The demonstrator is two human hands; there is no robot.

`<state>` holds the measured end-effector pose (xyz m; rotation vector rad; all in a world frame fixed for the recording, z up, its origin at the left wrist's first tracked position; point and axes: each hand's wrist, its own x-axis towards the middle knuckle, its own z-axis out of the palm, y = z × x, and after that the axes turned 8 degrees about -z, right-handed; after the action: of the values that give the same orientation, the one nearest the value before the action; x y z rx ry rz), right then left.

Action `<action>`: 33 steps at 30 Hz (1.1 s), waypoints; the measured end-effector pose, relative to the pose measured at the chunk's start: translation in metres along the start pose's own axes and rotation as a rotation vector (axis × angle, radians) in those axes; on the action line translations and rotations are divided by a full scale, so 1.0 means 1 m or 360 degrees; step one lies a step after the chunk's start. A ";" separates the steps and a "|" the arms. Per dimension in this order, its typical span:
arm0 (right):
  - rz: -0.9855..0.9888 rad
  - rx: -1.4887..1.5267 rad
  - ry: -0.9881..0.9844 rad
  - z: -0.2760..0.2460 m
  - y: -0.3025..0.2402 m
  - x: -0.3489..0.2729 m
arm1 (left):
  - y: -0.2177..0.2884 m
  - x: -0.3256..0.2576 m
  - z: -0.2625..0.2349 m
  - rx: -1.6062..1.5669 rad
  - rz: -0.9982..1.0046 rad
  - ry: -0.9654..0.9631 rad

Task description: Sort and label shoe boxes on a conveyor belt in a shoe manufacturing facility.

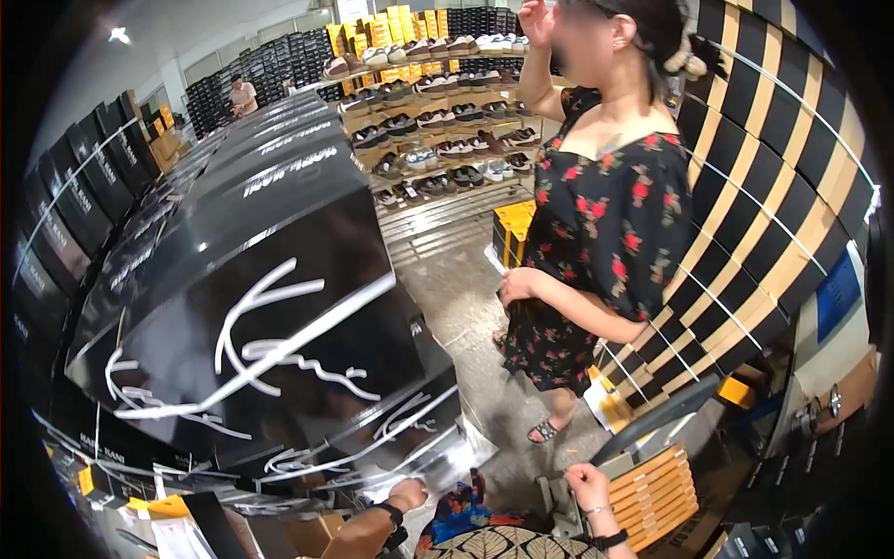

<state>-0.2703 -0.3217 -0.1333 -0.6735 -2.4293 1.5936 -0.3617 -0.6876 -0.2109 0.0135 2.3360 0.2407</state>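
Note:
My left hand, with a dark watch on its wrist, is curled on the lower corner of a glossy black shoe box with white script, the front one of a tall stack. My right hand, with a bracelet and a watch, sits with bent fingers at the lower end of a tilted dark grey box lid. Whether it grips the lid is hidden. Orange box edges are stacked right beside that hand.
A person in a black floral dress stands close ahead in the aisle, one hand raised. A wall of black and tan boxes curves on the right. Shoe shelves stand behind, a yellow box sits on the floor, and another person is far left.

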 end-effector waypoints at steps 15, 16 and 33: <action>-0.0128 0.0013 -0.0383 0.030 -0.051 0.210 | 0.318 0.088 -0.171 -0.0502 0.1330 0.0183; -0.0064 0.0193 -0.0371 0.026 -0.051 0.226 | 0.330 0.102 -0.175 -0.0653 0.1387 0.0383; 0.0434 0.0394 -0.0280 0.004 0.021 0.384 | 0.139 0.314 -0.189 -0.0471 -0.0344 0.0164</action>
<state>-0.6063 -0.1448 -0.1968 -0.8823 -2.2731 2.0980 -0.7249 -0.5575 -0.2797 -0.4028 2.3582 0.4852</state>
